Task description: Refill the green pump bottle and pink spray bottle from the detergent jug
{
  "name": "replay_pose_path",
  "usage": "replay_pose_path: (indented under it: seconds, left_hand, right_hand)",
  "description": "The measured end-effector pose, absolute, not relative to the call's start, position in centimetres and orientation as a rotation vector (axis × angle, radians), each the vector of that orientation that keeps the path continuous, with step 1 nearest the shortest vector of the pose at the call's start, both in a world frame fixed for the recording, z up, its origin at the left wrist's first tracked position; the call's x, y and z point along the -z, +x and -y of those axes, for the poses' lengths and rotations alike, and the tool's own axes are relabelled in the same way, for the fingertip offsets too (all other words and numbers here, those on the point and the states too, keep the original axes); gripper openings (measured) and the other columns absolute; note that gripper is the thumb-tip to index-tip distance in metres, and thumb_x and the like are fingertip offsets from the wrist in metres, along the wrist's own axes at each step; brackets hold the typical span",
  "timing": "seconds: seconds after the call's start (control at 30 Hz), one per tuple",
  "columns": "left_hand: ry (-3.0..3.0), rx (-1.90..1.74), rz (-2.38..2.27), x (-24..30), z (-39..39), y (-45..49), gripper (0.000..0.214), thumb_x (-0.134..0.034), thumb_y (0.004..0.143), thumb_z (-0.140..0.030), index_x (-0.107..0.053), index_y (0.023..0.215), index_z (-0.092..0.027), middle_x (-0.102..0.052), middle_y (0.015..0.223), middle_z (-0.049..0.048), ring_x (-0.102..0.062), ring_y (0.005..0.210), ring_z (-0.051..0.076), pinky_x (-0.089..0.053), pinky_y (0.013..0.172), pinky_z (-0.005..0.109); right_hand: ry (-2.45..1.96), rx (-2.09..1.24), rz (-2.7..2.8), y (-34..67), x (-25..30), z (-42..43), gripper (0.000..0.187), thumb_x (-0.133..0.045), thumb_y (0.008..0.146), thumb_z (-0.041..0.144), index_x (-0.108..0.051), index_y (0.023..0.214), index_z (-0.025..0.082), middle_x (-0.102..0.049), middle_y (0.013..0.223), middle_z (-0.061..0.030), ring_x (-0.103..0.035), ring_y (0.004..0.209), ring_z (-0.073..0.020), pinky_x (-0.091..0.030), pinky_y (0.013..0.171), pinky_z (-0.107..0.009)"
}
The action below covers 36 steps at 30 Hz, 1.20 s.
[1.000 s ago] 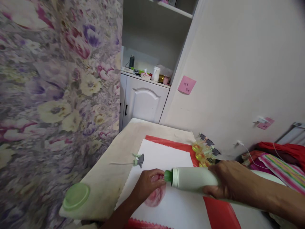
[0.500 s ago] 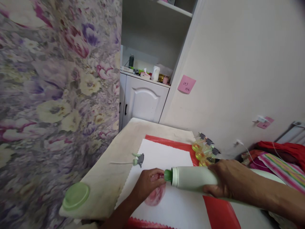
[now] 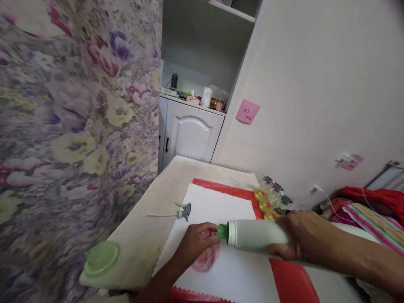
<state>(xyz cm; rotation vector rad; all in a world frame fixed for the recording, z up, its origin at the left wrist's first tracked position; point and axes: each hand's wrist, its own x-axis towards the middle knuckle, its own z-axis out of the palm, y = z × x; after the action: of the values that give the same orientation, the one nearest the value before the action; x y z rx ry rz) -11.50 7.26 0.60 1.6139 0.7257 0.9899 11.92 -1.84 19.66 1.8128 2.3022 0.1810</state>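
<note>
My right hand [image 3: 304, 235] is wrapped round a pale green bottle [image 3: 255, 235], held on its side with its green spout [image 3: 222, 231] pointing left. My left hand [image 3: 195, 244] is closed on a small clear pink bottle [image 3: 206, 254], held right at the spout over a white cloth [image 3: 214, 210]. The white cloth lies on a red sheet [image 3: 290, 282] on a beige table [image 3: 151, 227].
A grey spray nozzle with its tube [image 3: 183, 210] lies on the table at the cloth's left edge. A green cap [image 3: 101, 259] sits at the near left corner. Small yellow spray bottles [image 3: 268, 200] stand by the wall. A floral curtain [image 3: 72, 126] hangs at left; a white cabinet [image 3: 189, 130] behind.
</note>
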Motion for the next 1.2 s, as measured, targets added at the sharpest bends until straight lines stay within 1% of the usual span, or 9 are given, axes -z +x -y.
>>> replay_pose_path:
  seconds: [0.3,0.47,0.6,0.77,1.03,1.2]
  left_hand:
    - [1.605,-0.987,-0.750,-0.76,-7.14,-11.53,0.019,-0.069,0.073,-0.023,-0.074,0.090,-0.017,-0.077,0.087,0.0042,-0.068,0.085,0.022,-0.049,0.077,0.027]
    - [1.591,-0.986,-0.752,-0.93,-7.15,-11.47,0.018,-0.069,0.071,-0.024,-0.075,0.088,-0.017,-0.076,0.083,0.0032,-0.067,0.081,0.022,-0.049,0.075,0.027]
    - [1.587,-0.982,-0.760,-1.15,-7.04,-11.54,0.018,-0.069,0.071,-0.024,-0.075,0.087,-0.017,-0.076,0.081,0.0030,-0.067,0.080,0.022,-0.048,0.074,0.028]
    - [1.608,-0.980,-0.771,-1.15,-7.02,-11.50,0.019,-0.069,0.071,-0.022,-0.075,0.087,-0.016,-0.075,0.082,0.0040,-0.066,0.081,0.022,-0.047,0.074,0.027]
    - [1.603,-0.971,-0.747,-0.85,-7.13,-11.49,0.019,-0.068,0.072,-0.023,-0.074,0.089,-0.017,-0.075,0.083,0.0029,-0.066,0.081,0.021,-0.048,0.074,0.026]
    - [1.615,-0.963,-0.762,-0.97,-7.16,-11.45,0.019,-0.068,0.073,-0.024,-0.074,0.089,-0.017,-0.076,0.085,0.0036,-0.067,0.083,0.022,-0.048,0.076,0.028]
  right_hand:
    - [1.788,-0.226,-2.304,11.65,-19.99,1.95,0.036,-0.059,0.075,0.055,-0.067,0.072,0.020,-0.073,0.066,-0.0099,-0.071,0.061,-0.0321,-0.025,0.048,-0.030]
    - [1.778,-0.253,-2.320,12.08,-19.72,2.02,0.039,-0.057,0.077,0.057,-0.067,0.071,0.020,-0.073,0.065,-0.0094,-0.070,0.059,-0.0307,-0.024,0.048,-0.029]
    - [1.769,-0.219,-2.324,12.30,-19.64,2.06,0.037,-0.056,0.078,0.055,-0.066,0.073,0.020,-0.073,0.067,-0.0086,-0.070,0.060,-0.0300,-0.025,0.049,-0.029]
    - [1.780,-0.218,-2.300,12.00,-19.90,2.01,0.035,-0.059,0.076,0.053,-0.067,0.073,0.019,-0.073,0.068,-0.0099,-0.070,0.059,-0.0297,-0.025,0.049,-0.028]
    - [1.755,-0.252,-2.351,12.22,-19.62,1.96,0.036,-0.058,0.077,0.054,-0.067,0.072,0.020,-0.072,0.065,-0.0080,-0.069,0.056,-0.0266,-0.026,0.048,-0.028]
    - [1.775,-0.255,-2.313,12.09,-19.69,1.92,0.035,-0.060,0.076,0.053,-0.067,0.072,0.019,-0.073,0.066,-0.0097,-0.070,0.059,-0.0295,-0.026,0.049,-0.029]
